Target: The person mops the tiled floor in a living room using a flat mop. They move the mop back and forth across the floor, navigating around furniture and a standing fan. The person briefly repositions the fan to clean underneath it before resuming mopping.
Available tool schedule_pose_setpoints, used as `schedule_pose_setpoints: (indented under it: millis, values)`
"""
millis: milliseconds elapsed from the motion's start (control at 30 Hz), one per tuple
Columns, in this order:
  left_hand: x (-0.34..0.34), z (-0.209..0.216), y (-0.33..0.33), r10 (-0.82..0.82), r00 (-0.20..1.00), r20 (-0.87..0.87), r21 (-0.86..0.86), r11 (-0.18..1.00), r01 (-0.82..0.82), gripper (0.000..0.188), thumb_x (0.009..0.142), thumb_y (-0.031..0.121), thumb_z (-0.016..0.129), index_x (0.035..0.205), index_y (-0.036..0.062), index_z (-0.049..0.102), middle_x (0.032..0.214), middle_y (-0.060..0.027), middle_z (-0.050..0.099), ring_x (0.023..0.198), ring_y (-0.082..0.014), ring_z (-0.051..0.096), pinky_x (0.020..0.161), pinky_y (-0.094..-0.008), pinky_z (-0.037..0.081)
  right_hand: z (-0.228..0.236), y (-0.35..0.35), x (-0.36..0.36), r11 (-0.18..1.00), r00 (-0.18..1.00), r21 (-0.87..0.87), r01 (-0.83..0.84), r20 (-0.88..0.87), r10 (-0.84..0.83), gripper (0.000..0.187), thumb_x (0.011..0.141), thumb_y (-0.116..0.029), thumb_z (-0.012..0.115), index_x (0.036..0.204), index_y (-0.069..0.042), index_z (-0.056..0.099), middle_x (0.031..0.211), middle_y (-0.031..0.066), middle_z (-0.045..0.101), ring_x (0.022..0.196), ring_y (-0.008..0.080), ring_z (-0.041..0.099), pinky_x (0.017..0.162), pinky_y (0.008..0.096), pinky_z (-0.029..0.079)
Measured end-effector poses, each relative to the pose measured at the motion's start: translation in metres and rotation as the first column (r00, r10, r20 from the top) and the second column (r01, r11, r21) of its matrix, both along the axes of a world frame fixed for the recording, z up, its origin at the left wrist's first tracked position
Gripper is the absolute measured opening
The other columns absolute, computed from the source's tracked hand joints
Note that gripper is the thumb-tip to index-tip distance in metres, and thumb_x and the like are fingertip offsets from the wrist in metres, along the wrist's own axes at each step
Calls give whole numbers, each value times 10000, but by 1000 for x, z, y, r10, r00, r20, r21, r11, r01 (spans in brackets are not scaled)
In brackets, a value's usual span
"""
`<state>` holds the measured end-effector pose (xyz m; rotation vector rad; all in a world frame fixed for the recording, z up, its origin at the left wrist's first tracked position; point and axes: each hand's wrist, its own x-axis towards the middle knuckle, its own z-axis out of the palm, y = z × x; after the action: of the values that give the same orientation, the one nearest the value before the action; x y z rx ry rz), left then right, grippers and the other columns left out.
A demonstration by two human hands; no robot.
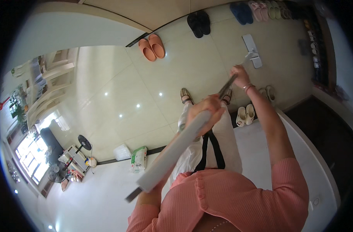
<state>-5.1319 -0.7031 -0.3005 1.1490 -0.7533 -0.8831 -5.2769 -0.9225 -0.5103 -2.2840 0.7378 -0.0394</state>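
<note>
A flat mop slants across the view, with its thick pale grey handle (pixel 170 152) toward me and a thinner dark metal rod running away from it. Its white rectangular head (pixel 249 41) lies on the tiled floor ahead of me, to the right. My left hand (pixel 205 112) is closed around the pole where the thick part meets the thin rod. Farther along, my right hand (pixel 240 76) grips the rod closer to the mop head. The fingers' undersides are partly hidden.
Orange slippers (pixel 152 48), black slippers (pixel 199 24) and blue slippers (pixel 241 13) stand along the far side. White clogs (pixel 245 115) sit by my right foot. At right is a shoe rack (pixel 317 50). A green-and-white package (pixel 139 159) and a fan (pixel 58 172) are at left.
</note>
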Motion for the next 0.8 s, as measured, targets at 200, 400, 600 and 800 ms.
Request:
schedule_pose_setpoints:
  millis: [200, 400, 600, 800]
  values:
    - [83, 100, 154, -22, 957, 290, 526, 839, -141, 130, 844, -4, 588, 745, 5, 503, 780, -133, 602, 849, -296, 603, 913, -436, 476, 21, 180, 98, 974, 983, 194, -120, 159, 89, 88, 710, -145, 622, 655, -100, 571, 705, 90, 581, 764, 327, 555, 690, 454, 460]
    - [92, 141, 247, 430, 869, 247, 303, 817, -490, 301, 878, 130, 643, 742, 108, 376, 585, -35, 471, 622, -177, 512, 904, -513, 441, 92, 272, 180, 833, 903, 387, -395, -2, 429, 119, 772, -197, 583, 720, -91, 603, 797, 62, 631, 915, 272, 583, 701, 447, 486]
    - [85, 122, 230, 453, 871, 191, 168, 859, -483, 293, 870, 142, 652, 751, 118, 385, 592, -29, 483, 626, -182, 523, 876, -503, 432, 88, 245, 179, 859, 903, 299, -416, 28, 428, 67, 747, -172, 591, 730, -109, 606, 761, 53, 622, 885, 256, 594, 658, 425, 495]
    - [57, 106, 192, 335, 912, 238, 146, 916, -374, 306, 879, 165, 653, 773, 128, 369, 592, -10, 450, 628, -171, 494, 878, -494, 433, 78, 202, 150, 887, 916, 236, -396, 30, 401, 19, 732, -135, 601, 719, -127, 591, 765, 13, 615, 884, 233, 586, 678, 415, 480]
